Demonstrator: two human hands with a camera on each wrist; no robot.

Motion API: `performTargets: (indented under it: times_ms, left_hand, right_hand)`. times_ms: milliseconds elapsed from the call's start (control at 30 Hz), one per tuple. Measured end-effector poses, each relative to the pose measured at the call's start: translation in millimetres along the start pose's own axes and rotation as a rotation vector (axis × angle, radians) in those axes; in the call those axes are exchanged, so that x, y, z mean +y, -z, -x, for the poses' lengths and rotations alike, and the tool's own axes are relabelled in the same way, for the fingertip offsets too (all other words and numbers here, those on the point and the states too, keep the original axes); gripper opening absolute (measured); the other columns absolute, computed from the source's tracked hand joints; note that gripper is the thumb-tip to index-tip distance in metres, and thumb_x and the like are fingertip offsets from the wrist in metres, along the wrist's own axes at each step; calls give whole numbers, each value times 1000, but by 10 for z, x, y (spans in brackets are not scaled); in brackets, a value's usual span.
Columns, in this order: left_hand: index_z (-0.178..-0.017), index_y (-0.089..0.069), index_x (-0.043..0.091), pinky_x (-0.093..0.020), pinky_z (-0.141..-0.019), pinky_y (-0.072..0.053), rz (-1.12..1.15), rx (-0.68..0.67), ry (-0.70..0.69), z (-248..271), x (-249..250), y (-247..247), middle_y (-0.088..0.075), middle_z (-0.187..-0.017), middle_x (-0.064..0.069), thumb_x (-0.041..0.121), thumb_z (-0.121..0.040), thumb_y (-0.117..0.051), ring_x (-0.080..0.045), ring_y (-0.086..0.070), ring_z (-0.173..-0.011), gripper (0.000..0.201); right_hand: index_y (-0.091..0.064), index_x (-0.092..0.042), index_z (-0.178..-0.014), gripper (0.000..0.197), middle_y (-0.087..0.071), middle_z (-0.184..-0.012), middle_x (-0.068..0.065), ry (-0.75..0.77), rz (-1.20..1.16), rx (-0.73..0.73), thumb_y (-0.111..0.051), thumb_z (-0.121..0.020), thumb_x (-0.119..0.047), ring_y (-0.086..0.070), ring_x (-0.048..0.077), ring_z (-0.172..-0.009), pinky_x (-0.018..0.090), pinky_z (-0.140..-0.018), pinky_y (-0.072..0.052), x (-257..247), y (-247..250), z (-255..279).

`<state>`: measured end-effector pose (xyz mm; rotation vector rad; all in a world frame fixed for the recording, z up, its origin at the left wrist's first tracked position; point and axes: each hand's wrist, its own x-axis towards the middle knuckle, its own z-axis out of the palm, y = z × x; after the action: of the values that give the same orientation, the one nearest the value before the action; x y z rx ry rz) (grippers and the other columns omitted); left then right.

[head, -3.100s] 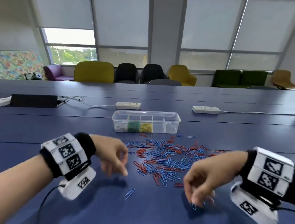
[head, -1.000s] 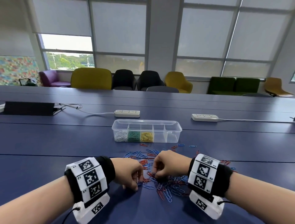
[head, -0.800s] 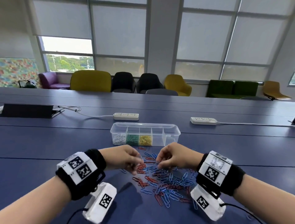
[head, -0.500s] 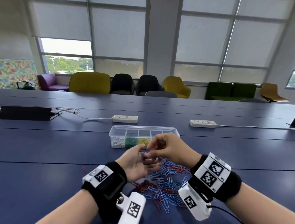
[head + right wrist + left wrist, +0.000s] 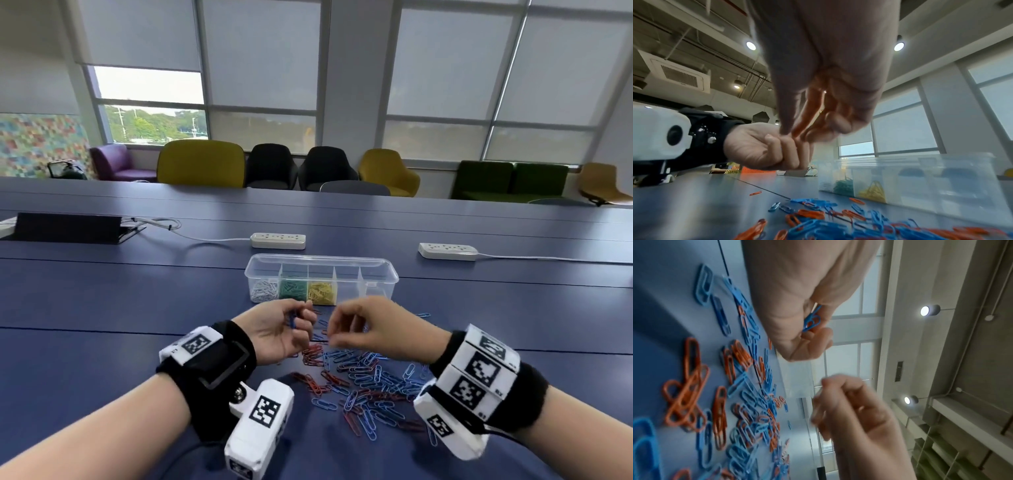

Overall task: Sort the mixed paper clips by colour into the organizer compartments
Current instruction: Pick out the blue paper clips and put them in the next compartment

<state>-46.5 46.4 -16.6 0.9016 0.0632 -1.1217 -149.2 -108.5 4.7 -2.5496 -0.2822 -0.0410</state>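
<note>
A heap of red and blue paper clips (image 5: 363, 383) lies on the blue table in front of me. Behind it stands the clear organizer (image 5: 385, 286): white clips (image 5: 263, 290), green clips (image 5: 293, 289) and yellow clips (image 5: 322, 292) fill its left three compartments, and the two on the right look empty. My left hand (image 5: 301, 322) is raised palm-up over the heap's far edge, its thumb and curled fingers holding a few blue clips (image 5: 812, 321). My right hand (image 5: 337, 334) hovers just to its right with fingers curled and thumb near the fingertips; no clip shows in it.
Two white power strips (image 5: 277, 240) (image 5: 448, 251) with cables lie behind the organizer. A black box (image 5: 65, 228) sits at the far left. One stray red clip (image 5: 755, 193) lies left of the heap. Chairs line the table's far side.
Both hands rose from the heap and met; the right hand touched the left palm. It has now drawn away to the right, and the left fingers have curled over the blue clips.
</note>
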Motion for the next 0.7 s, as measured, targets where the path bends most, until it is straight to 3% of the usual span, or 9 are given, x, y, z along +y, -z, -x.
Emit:
performTargets:
  times_ms: [100, 167, 233, 300, 333, 367, 433, 533, 700]
  left_hand:
    - [-69, -47, 12, -12, -29, -21, -154, -7, 13, 65, 53, 4, -32, -47, 5, 27, -99, -37, -5, -29, -32, 35]
    - [-66, -44, 16, -13, -33, -15, -570, 23, -67, 89, 29, 8, -24, -46, 7, 33, -100, -38, -4, -21, -35, 38]
    - [-60, -47, 18, -17, -40, -18, -1141, 6, -173, 154, -42, -16, -26, -47, 6, 41, -95, -47, -7, -21, -40, 42]
    - [-62, -63, 17, -20, -48, -26, -1592, -150, -210, 277, -140, -58, -39, -51, 5, 43, -86, -62, -9, -29, -46, 35]
    - [-72, -69, 16, -20, -51, -27, -1697, -271, -192, 344, -199, -87, -42, -52, 5, 39, -82, -69, -9, -32, -49, 24]
    - [-83, -72, 16, -20, -51, -25, -1749, -387, -163, 403, -260, -117, -40, -52, 3, 32, -78, -74, -12, -31, -50, 16]
    - [-99, -71, 18, -22, -50, -22, -1816, -550, -93, 463, -395, -162, -35, -53, -3, 21, -74, -78, -19, -28, -51, 26]
    - [-103, -70, 16, -27, -57, -28, -1944, -700, -28, 444, -546, -204, -42, -56, -2, 14, -74, -77, -17, -32, -53, 29]
    - [-91, -71, 12, -24, -61, -36, -2122, -670, -1, 360, -615, -192, -48, -51, 7, 19, -77, -75, -8, -41, -51, 17]
  right_hand:
    - [-68, -19, -97, 20, -67, -90, -1, -27, 57, -353, -72, -81, -30, -56, 7, -76, 24, -75, -48, 83, -34, 92]
    - [-68, -20, -98, 23, -67, -93, 2, -35, 122, -425, -74, -79, -32, -56, 8, -78, 26, -76, -47, 115, -98, 118]
    - [-67, -17, -97, 22, -63, -91, 0, -46, 194, -444, -73, -79, -29, -54, 9, -78, 25, -74, -44, 140, -168, 118]
    - [-66, -14, -93, 19, -62, -91, 2, -59, 256, -441, -72, -80, -26, -56, 14, -81, 29, -76, -45, 160, -202, 106]
    - [-66, -13, -91, 16, -63, -92, 5, -72, 276, -440, -70, -81, -25, -57, 16, -84, 31, -78, -45, 170, -204, 105]
    - [-65, -14, -89, 14, -63, -93, 6, -82, 288, -440, -69, -82, -25, -57, 17, -84, 33, -79, -45, 179, -200, 106]
    - [-64, -17, -85, 9, -62, -90, 2, -93, 300, -443, -67, -83, -25, -54, 14, -81, 31, -77, -45, 189, -194, 127]
    - [-62, -17, -90, 11, -58, -89, -3, -108, 323, -420, -61, -88, -28, -51, 11, -80, 26, -75, -41, 181, -173, 173]
    - [-43, -16, -95, 3, -56, -79, -7, -144, 166, -334, -42, -97, -14, -47, 3, -63, 19, -60, -38, 76, -126, 238]
